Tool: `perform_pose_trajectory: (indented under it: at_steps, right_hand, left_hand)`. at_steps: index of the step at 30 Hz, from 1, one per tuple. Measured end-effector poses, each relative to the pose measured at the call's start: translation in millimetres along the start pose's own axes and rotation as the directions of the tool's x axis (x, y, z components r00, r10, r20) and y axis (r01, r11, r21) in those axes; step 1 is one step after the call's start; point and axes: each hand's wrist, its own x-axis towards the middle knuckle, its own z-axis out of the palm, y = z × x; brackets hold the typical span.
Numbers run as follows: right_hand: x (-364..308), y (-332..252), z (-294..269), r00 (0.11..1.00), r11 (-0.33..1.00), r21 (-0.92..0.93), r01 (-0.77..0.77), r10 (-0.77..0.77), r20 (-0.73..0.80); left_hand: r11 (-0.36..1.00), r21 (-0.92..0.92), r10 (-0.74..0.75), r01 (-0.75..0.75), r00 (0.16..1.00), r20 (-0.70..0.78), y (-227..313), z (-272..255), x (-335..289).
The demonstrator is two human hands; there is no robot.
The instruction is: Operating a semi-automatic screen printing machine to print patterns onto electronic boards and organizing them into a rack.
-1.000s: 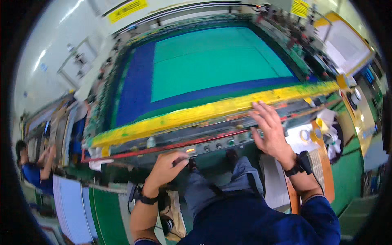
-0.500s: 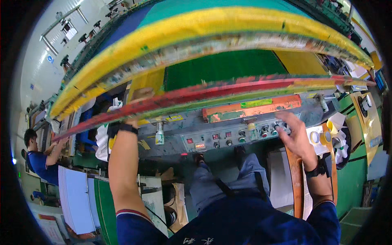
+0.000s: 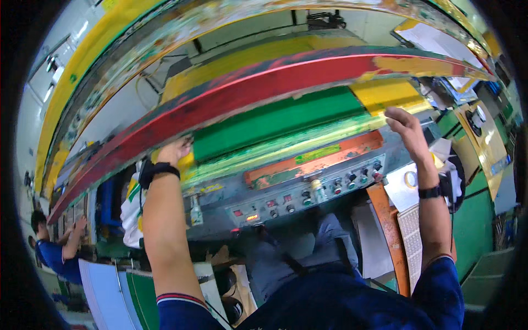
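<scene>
A long red frame bar (image 3: 264, 84) crosses in front of me, raised over a flat bed with a green panel (image 3: 280, 120) and a yellow strip (image 3: 390, 98) at its right. My left hand (image 3: 174, 151) is at the bed's left end, just under the bar. Its fingers are partly hidden and blurred. Over the right end, by the yellow strip, my right hand (image 3: 406, 129) is held with fingers bent and thumb apart, and nothing shows in it. Below the bed's paint-streaked front edge sits a control panel (image 3: 300, 198) with knobs and buttons.
An orange, paint-marked strip (image 3: 316, 159) is fixed above the controls. At the right, a roll of tape (image 3: 410, 179) lies on a white surface beside an orange-edged table (image 3: 382, 220). A co-worker (image 3: 58, 247) in blue works at far left, near a stack of white sheets (image 3: 102, 291).
The red bar and the yellow-edged frame have risen, uncovering more of the bed. My right hand has moved from the control knobs up to the bed's right end. My left hand stays at the left end.
</scene>
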Motion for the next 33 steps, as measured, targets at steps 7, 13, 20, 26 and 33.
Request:
perform_pose_trajectory:
  at_steps: [7, 13, 20, 26, 33]
  right_hand:
    - [135, 49, 30, 0.994, 0.991, 0.110, -0.080, 0.087, -0.061]
    - [199, 80, 32, 0.991, 0.996, -0.033, -0.086, 0.082, -0.101]
    - [43, -61, 57, 0.982, 0.671, 0.718, -0.185, 0.145, 0.117]
    - [-74, -64, 38, 0.953, 0.894, 0.331, 0.302, -0.277, -0.122]
    - [-106, -74, 16, 0.844, 0.858, -0.030, 0.512, -0.509, -0.169]
  left_hand:
    - [0.895, -0.438, -0.417, 0.085, 0.507, -0.754, 92, 14, 28]
    - [0.150, -0.929, -0.681, -0.339, 0.645, -0.346, 195, 3, -28]
    - [0.517, -0.821, -0.657, 0.240, 0.726, -0.202, 220, -52, -146]
    - [0.584, -0.783, -0.633, 0.216, 0.724, -0.273, 259, -42, -211]
    - [0.342, -0.844, -0.647, -0.414, 0.547, -0.531, 258, -28, -228]
